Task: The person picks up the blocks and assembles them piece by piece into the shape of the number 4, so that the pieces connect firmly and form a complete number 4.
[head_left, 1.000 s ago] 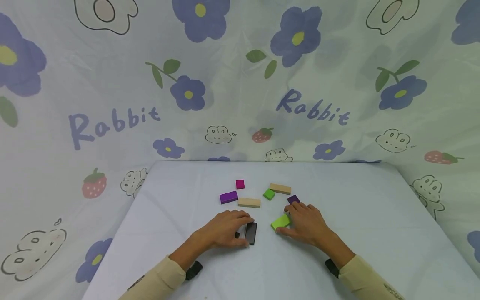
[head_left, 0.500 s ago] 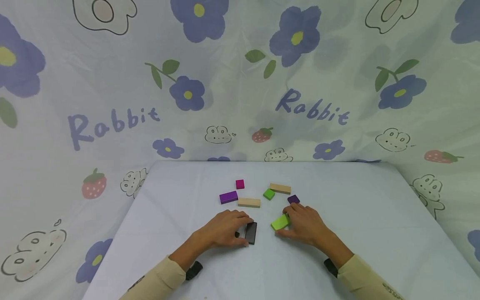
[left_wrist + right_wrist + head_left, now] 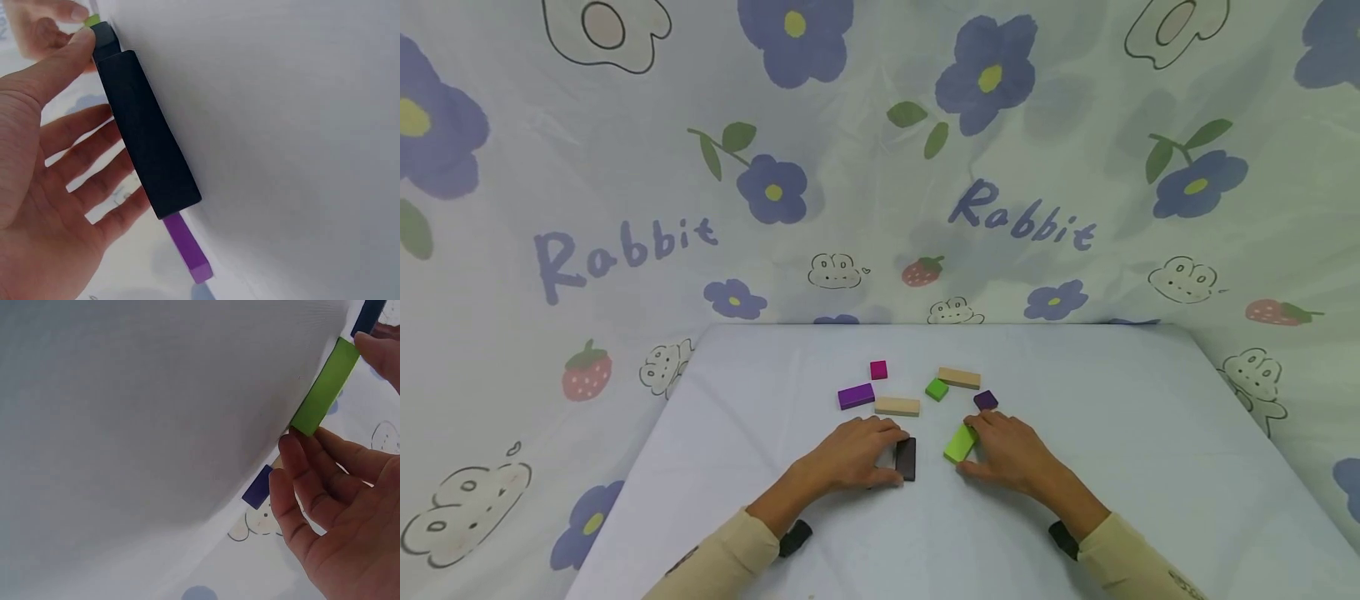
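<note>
My left hand (image 3: 857, 454) pinches a black rectangular block (image 3: 906, 460) end to end on the table, thumb at its near end and fingers at the far end. In the left wrist view a second dark block (image 3: 147, 134) lies closer to the camera, beside the palm; the hand hides it in the head view. My right hand (image 3: 1011, 450) holds a lime-green block (image 3: 960, 442) the same way, its thumb at the near end and fingertips at the far end. A gap separates the black and lime blocks. Just beyond the right fingers lies a dark purple block (image 3: 986, 401).
Behind the hands lie a purple block (image 3: 856, 397), a magenta cube (image 3: 878, 370), a green cube (image 3: 937, 389) and two wooden blocks, one in front (image 3: 897, 407) and one farther back (image 3: 959, 378). A printed curtain (image 3: 880, 167) hangs behind the white table (image 3: 1112, 400).
The black block has shifted slightly away and right with my left hand, and stands straighter. The lime block has turned so its length points more away from me.
</note>
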A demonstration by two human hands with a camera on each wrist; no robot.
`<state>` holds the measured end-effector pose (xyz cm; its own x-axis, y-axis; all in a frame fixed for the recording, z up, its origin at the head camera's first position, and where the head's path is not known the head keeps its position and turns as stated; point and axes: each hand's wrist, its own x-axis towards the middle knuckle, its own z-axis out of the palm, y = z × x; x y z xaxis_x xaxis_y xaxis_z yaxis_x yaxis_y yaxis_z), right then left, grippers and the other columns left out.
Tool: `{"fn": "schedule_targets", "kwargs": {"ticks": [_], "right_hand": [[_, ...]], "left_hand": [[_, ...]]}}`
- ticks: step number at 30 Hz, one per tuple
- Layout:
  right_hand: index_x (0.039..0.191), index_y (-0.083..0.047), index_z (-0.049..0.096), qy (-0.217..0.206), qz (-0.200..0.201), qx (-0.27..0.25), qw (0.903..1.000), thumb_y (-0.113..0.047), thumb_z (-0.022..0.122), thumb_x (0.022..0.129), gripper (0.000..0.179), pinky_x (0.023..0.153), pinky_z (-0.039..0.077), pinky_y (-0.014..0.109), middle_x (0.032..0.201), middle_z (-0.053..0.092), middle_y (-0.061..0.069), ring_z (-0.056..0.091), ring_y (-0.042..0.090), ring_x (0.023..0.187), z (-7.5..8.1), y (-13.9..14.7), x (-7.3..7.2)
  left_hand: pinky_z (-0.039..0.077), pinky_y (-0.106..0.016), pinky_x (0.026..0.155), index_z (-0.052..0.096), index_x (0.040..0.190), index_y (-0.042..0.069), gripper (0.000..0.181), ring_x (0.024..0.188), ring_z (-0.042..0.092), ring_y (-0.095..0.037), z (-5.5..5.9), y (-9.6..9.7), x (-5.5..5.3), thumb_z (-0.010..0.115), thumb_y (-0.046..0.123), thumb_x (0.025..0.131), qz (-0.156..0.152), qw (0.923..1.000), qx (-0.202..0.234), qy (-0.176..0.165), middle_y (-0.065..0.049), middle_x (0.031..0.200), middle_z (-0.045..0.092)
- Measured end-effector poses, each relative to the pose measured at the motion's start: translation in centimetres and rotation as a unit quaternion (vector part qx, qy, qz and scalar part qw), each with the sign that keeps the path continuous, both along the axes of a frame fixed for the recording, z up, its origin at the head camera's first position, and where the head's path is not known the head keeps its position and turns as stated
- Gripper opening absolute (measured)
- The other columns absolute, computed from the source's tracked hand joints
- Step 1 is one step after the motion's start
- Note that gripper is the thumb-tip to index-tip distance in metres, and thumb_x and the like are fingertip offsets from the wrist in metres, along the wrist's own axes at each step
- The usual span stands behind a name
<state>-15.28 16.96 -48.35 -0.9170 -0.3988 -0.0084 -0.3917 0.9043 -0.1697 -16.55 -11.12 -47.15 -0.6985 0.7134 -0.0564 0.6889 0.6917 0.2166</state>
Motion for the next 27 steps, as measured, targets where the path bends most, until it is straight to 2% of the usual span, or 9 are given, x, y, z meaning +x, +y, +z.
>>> {"fn": "schedule_targets", "kwargs": {"ticks": [4, 11, 14, 20, 27], "right_hand": [[0.128, -0.008, 0.066, -0.001, 0.003, -0.002, 1.0, -0.051, 0.083, 0.078, 0.068, 0.09, 0.055, 0.046, 0.122, 0.064, 0.009, 0.062, 0.026, 0.108, 0.0, 0.2, 0.1], [0.133, -0.016, 0.065, -0.027, 0.012, -0.01, 0.9995, -0.047, 0.086, 0.077, 0.068, 0.083, 0.055, 0.042, 0.114, 0.06, 0.002, 0.059, 0.019, 0.097, 0.2, 0.3, 0.4], [0.135, -0.017, 0.065, -0.036, 0.02, -0.011, 0.9991, -0.046, 0.086, 0.077, 0.068, 0.083, 0.054, 0.041, 0.116, 0.06, 0.001, 0.059, 0.018, 0.099, 0.4, 0.3, 0.6], [0.133, -0.01, 0.064, -0.045, 0.044, -0.026, 0.9977, -0.046, 0.085, 0.077, 0.07, 0.091, 0.054, 0.045, 0.122, 0.062, 0.004, 0.059, 0.023, 0.111, 0.6, 0.0, 1.1], [0.129, -0.013, 0.067, -0.04, 0.079, -0.036, 0.9954, -0.044, 0.085, 0.077, 0.063, 0.085, 0.054, 0.042, 0.12, 0.061, 0.001, 0.059, 0.021, 0.107, 0.8, -0.1, 1.7]], "left_hand": [[0.051, -0.036, 0.097, 0.064, 0.136, 0.015, 0.062, 0.117, 0.059, -0.018, 0.2, 0.4, -0.2, 0.076, 0.05, 0.087, 0.005, 0.9999, -0.009, -0.005, 0.0, 0.131, 0.063], [0.05, -0.038, 0.098, 0.064, 0.136, 0.014, 0.059, 0.121, 0.057, -0.019, 0.5, 0.5, -0.3, 0.077, 0.046, 0.088, -0.003, 0.9998, -0.016, -0.007, -0.001, 0.132, 0.062], [0.05, -0.04, 0.099, 0.064, 0.136, 0.013, 0.058, 0.123, 0.056, -0.02, 0.6, 0.5, -0.3, 0.077, 0.043, 0.088, -0.006, 0.9999, -0.012, -0.007, -0.002, 0.132, 0.062], [0.049, -0.04, 0.101, 0.064, 0.137, 0.013, 0.059, 0.124, 0.056, -0.02, 0.3, 0.7, -0.7, 0.077, 0.044, 0.089, 0.006, 0.9999, -0.01, -0.012, -0.003, 0.134, 0.061], [0.048, -0.041, 0.103, 0.062, 0.139, 0.014, 0.061, 0.125, 0.056, -0.021, 0.0, 1.1, -1.5, 0.075, 0.046, 0.089, 0.018, 0.9996, -0.011, -0.018, -0.003, 0.139, 0.059]]}}
